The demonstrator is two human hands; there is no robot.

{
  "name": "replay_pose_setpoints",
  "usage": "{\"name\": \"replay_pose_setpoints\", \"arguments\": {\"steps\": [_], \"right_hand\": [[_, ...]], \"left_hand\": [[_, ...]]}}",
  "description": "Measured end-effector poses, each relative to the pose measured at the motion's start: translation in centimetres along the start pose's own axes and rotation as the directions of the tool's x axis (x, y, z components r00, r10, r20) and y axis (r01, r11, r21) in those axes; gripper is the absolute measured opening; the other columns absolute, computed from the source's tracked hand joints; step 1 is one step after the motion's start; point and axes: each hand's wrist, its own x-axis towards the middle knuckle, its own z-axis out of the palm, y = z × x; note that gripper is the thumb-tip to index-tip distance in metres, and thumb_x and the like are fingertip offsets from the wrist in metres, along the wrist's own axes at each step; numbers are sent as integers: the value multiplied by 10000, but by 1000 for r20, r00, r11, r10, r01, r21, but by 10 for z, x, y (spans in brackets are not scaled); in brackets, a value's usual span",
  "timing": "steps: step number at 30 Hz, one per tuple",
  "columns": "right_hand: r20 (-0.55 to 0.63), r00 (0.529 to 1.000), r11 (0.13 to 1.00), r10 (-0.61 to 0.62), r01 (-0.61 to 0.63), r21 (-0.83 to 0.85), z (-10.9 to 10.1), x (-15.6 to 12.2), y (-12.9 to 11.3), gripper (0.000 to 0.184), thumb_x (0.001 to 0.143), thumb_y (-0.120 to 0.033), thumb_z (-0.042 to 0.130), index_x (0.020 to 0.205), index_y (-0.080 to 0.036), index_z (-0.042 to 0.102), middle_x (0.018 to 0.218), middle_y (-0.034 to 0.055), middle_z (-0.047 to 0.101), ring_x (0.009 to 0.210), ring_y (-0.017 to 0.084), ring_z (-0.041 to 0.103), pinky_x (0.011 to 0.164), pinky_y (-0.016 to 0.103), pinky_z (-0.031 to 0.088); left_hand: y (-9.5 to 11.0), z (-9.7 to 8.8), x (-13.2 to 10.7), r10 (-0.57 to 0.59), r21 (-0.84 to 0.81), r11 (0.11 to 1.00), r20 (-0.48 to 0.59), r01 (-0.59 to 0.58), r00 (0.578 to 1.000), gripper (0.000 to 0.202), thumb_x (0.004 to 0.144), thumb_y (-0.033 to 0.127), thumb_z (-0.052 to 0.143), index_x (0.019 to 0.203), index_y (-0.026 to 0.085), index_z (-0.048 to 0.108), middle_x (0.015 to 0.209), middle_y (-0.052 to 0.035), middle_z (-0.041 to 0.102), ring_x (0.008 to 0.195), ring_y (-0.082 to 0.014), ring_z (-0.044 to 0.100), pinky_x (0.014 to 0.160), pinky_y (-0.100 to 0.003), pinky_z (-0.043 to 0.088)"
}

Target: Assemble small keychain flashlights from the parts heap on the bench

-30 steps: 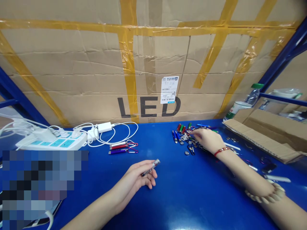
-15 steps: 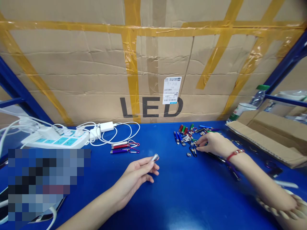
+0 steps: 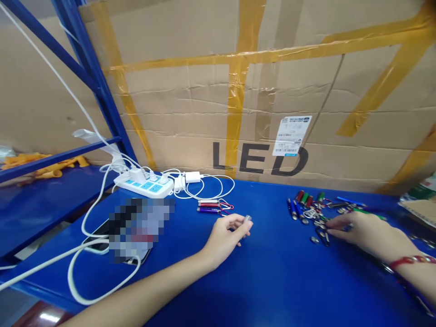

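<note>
My left hand (image 3: pixel 226 236) rests on the blue table (image 3: pixel 272 281), fingers curled around a small silver flashlight (image 3: pixel 247 219) whose tip pokes out past the fingertips. My right hand (image 3: pixel 366 231), with a red bracelet at the wrist, lies at the edge of a pile of small coloured flashlights and metal parts (image 3: pixel 311 206), fingertips pinched on a small piece among them that I cannot make out. Three finished keychain flashlights (image 3: pixel 213 206) with carabiners lie just beyond my left hand.
A white power strip (image 3: pixel 143 186) with chargers and white cables sits at the back left. A blurred flat device (image 3: pixel 136 227) lies on the table's left. A taped cardboard box marked LED (image 3: pixel 259 104) stands behind. Blue shelf rails (image 3: pixel 85 68) rise at left.
The view has swung left, shifting everything right in frame. My right hand has drawn back from the pile's middle to its near edge. My left hand still holds the silver flashlight.
</note>
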Motion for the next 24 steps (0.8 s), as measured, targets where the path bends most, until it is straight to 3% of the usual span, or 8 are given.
{"name": "replay_pose_setpoints", "arguments": {"steps": [10, 15, 24], "right_hand": [[47, 989, 984, 142, -136, -118, -13, -11, -31, 110, 720, -273, 618, 784, -304, 702, 895, -7, 672, 861, 227, 617, 653, 311, 452], [4, 991, 988, 131, -130, -78, -15, -13, -33, 128, 675, -192, 622, 742, -274, 694, 786, -30, 683, 781, 203, 633, 601, 289, 449], [-84, 995, 997, 54, -58, -49, -2, -9, -26, 189, 624, -106, 570, 747, -200, 678, 686, 2, 673, 688, 192, 641, 595, 275, 493]], "left_hand": [[-4, 3, -3, -18, 26, 1000, 56, 16, 998, 438, 801, 508, 485, 898, 98, 605, 651, -29, 526, 577, -101, 484, 426, -161, 344], [-5, 3, -2, -28, 96, 995, 100, 18, 995, 422, 825, 491, 456, 894, 103, 605, 652, -31, 536, 582, -101, 486, 451, -169, 341], [-6, 3, -1, 2, 54, 999, 93, -8, 996, 411, 827, 505, 446, 936, 128, 567, 699, -29, 526, 595, -111, 499, 435, -166, 353]]}}
